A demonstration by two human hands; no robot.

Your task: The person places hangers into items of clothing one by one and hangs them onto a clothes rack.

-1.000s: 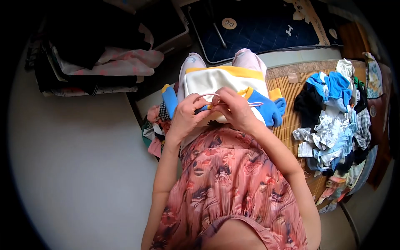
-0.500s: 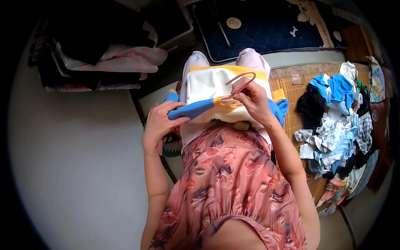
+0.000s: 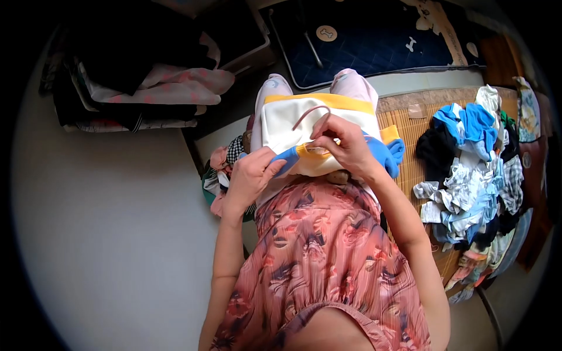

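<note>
A white sweatshirt (image 3: 287, 120) with a yellow hem and blue sleeves lies across my lap, its hem toward my knees. My left hand (image 3: 253, 175) is closed on the blue sleeve (image 3: 287, 159) near the yellow neckline. The thin pink hanger (image 3: 310, 111) is pinched in my right hand (image 3: 345, 143), at the neckline; its hook curves up over the white cloth. The hanger's lower part is mostly hidden by my fingers and the garment. The other blue sleeve, with a yellow cuff (image 3: 388, 134), lies beyond my right hand.
A heap of clothes (image 3: 468, 175) lies on the bamboo mat (image 3: 408, 137) at the right. More clothes (image 3: 219, 169) sit left of my lap. Folded clothes (image 3: 158, 88) and a bin (image 3: 249, 55) are at the upper left; a dark blue pad (image 3: 363, 52) is ahead.
My left hand first moved left along the blue sleeve, then came back toward the neckline. My right hand moved the hanger right, then slightly back left; the hook has swung upward.
</note>
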